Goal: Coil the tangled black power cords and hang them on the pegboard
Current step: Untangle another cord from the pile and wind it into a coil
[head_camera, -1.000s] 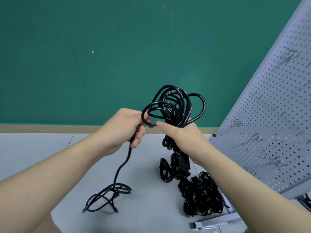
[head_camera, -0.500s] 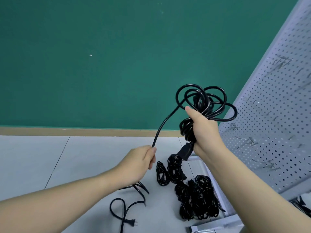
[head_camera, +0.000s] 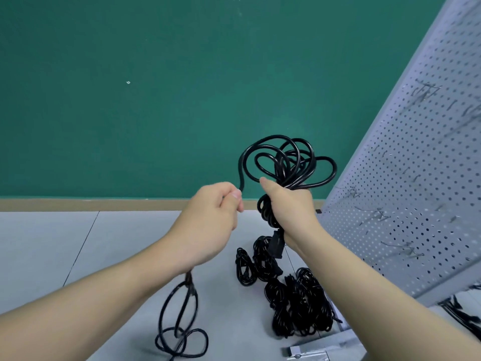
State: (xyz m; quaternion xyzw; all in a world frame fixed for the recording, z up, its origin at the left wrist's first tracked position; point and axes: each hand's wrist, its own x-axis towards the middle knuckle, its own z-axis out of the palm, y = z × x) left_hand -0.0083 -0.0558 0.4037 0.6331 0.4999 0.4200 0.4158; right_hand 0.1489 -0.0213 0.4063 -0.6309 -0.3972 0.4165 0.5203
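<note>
The power cord [head_camera: 286, 165] is half coiled — a bunch of uneven loops stands up out of the right hand [head_camera: 289, 207], whose fingers are wrapped tight around the gathered middle, with a plug end hanging just below the wrist. The left hand [head_camera: 208, 225] is closed around the free run of the same cord close beside the bunch, and the slack [head_camera: 182, 327] drops from under it to the floor in loose loops. The step in hand looks like coiling: the next move calls for laying this length over the bunch as another loop, then drawing up more slack. Other cord bundles [head_camera: 291, 300] lie on the grey floor [head_camera: 52, 243] near the foot of the pegboard [head_camera: 416, 204] — it leans at the right, hooks bare. A green wall stands behind.
</note>
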